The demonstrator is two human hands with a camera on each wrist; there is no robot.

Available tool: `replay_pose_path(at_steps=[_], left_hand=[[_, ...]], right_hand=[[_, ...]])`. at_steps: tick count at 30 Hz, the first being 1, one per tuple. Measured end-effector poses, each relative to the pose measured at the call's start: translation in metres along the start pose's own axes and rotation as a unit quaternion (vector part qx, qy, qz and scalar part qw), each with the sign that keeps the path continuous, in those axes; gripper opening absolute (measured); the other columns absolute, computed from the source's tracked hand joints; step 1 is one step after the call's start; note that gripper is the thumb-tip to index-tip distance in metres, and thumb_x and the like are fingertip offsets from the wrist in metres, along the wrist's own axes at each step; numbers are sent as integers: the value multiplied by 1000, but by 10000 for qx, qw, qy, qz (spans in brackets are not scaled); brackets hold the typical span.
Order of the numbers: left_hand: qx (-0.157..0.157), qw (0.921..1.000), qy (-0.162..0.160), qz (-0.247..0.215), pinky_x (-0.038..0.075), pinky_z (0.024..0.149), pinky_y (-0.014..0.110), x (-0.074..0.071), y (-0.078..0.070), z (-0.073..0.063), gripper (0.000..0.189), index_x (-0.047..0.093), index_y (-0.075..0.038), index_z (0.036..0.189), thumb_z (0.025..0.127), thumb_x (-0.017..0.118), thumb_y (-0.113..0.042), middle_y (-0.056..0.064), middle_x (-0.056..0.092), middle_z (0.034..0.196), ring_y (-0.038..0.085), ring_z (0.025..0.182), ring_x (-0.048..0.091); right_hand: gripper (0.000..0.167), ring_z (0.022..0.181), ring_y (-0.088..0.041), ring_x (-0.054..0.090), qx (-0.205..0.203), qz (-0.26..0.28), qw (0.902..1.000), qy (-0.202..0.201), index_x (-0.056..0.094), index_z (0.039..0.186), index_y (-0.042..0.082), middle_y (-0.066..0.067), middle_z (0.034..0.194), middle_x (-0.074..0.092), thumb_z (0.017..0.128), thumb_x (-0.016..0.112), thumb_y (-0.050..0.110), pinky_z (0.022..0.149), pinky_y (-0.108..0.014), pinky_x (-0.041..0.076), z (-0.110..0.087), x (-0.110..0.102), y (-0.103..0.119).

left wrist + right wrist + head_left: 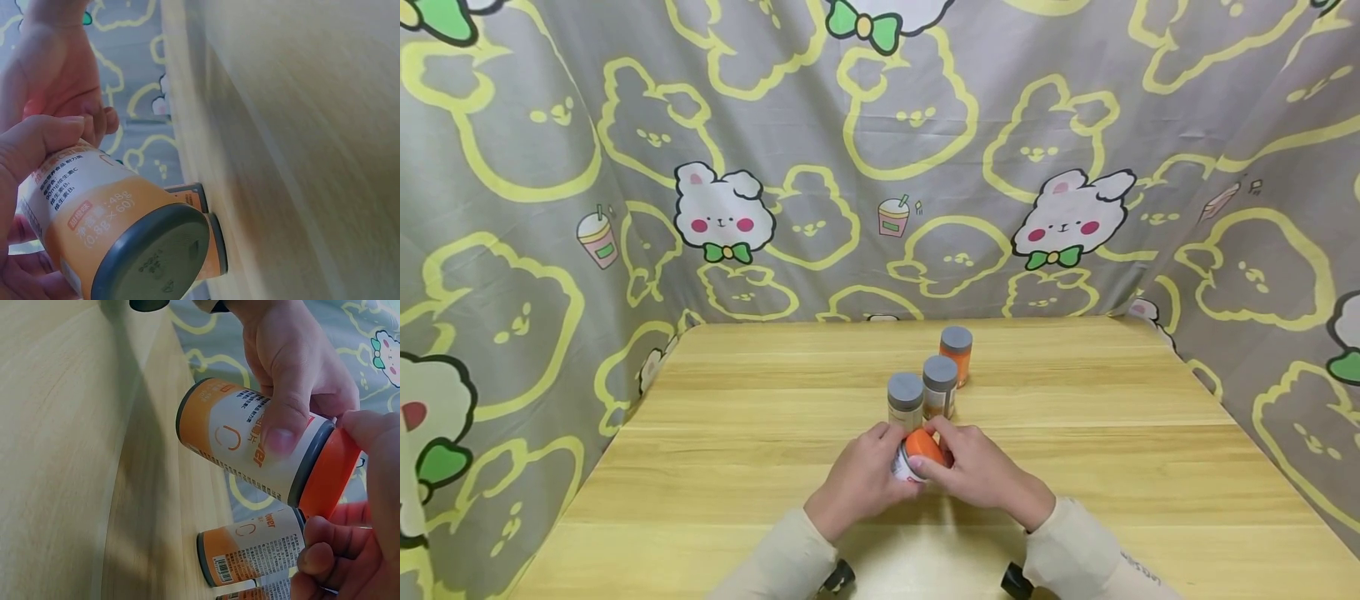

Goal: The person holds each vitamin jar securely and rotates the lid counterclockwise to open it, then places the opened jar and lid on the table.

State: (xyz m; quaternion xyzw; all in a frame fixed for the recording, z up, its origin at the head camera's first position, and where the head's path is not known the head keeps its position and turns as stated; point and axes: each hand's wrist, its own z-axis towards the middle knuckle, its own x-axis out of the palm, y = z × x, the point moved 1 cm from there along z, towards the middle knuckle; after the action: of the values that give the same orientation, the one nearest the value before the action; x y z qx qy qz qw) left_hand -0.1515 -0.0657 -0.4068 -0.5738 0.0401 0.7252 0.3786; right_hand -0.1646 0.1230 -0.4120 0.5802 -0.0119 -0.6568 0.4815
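Observation:
A white-and-orange supplement bottle (907, 467) with an orange cap (925, 447) is held tilted above the table, its dark base (156, 253) showing in the left wrist view. My left hand (863, 473) grips the bottle's body, with the thumb across the label (240, 431). At the other end, my right hand (988, 468) holds the orange cap between thumb and fingers. Just beyond the hands stand three similar bottles with grey caps: a near one (906, 400), a middle one (940, 387) and an orange one (956, 354) at the back.
The light wooden table (760, 400) extends around the hands on both sides. A grey patterned curtain (808, 167) hangs behind it and along the left and right. The standing bottles form a slanted row toward the back right.

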Motion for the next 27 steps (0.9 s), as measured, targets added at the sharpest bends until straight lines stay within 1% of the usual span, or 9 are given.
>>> replay_pose_path(at_steps=[6, 13, 19, 22, 27], left_hand=[[-35, 9998, 37, -202, 47, 62, 21, -2, 3, 1, 50, 60, -9, 105, 67, 84, -31, 1, 59, 88, 10, 72, 53], [-36, 9998, 74, -160, 46, 60, 20, -6, 2, 1, 51, 60, -8, 105, 67, 84, -31, 2, 59, 87, 9, 70, 52], [71, 9999, 11, -113, 44, 57, 19, -6, 2, 1, 47, 59, -8, 101, 67, 84, -29, 1, 57, 83, 9, 67, 51], [91, 9999, -1, -81, 44, 56, 19, -6, 2, 1, 47, 59, -8, 100, 66, 84, -28, 1, 57, 82, 8, 66, 51], [63, 10000, 10, -52, 44, 56, 19, -6, 2, 1, 48, 59, -9, 98, 65, 86, -30, 1, 57, 82, 8, 65, 51]], right_hand=[[38, 60, -3, 48, -244, 246, 9992, 192, 55, 115, 8, 12, 73, 55, 93, 64, 36, 53, -22, 44, 0, -3, 1], [39, 66, -10, 53, -293, 258, 9988, 287, 53, 119, 8, 11, 79, 57, 93, 64, 36, 59, -23, 45, 0, -5, 1], [41, 72, -6, 55, -358, 295, 9984, 334, 53, 121, 7, 11, 83, 60, 94, 63, 35, 64, -25, 48, -1, -4, 0], [42, 69, -5, 53, -317, 175, 9989, 295, 53, 122, 6, 12, 80, 58, 93, 63, 36, 61, -24, 46, -1, -4, -1], [38, 58, -2, 45, -292, 46, 9995, 149, 56, 118, 7, 13, 70, 50, 93, 63, 35, 52, -22, 41, -1, -4, -1]])
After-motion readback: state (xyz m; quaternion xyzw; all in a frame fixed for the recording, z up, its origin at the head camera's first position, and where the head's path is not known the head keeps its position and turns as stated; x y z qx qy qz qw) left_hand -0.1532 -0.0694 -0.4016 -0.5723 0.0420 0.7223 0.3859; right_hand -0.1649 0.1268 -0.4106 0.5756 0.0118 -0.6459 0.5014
